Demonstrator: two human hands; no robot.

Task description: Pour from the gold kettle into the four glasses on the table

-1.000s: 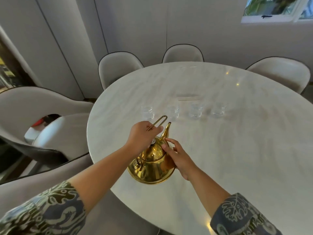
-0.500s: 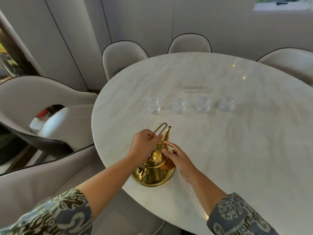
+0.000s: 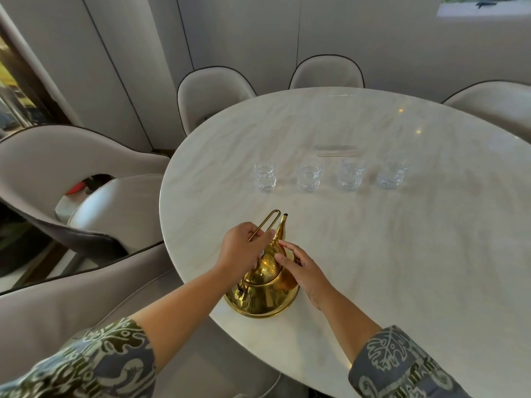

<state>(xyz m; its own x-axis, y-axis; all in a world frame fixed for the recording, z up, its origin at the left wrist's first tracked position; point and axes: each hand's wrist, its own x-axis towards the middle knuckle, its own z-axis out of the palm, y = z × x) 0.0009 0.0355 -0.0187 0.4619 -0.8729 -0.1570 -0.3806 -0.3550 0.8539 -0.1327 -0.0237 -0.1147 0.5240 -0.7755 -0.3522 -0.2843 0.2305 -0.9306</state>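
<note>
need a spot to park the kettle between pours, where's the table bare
Bare marble table lies right of the gold kettle and right hand, and in the strip between the kettle's spout and the row of four glasses. The far side behind the glasses is mostly bare too. It is crowded at the near edge, where the left hand has its grip on the handle.

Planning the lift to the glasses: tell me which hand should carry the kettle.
Left. The left hand is already closed around the gold kettle handle, while the right hand only rests open fingers against its side.
</note>
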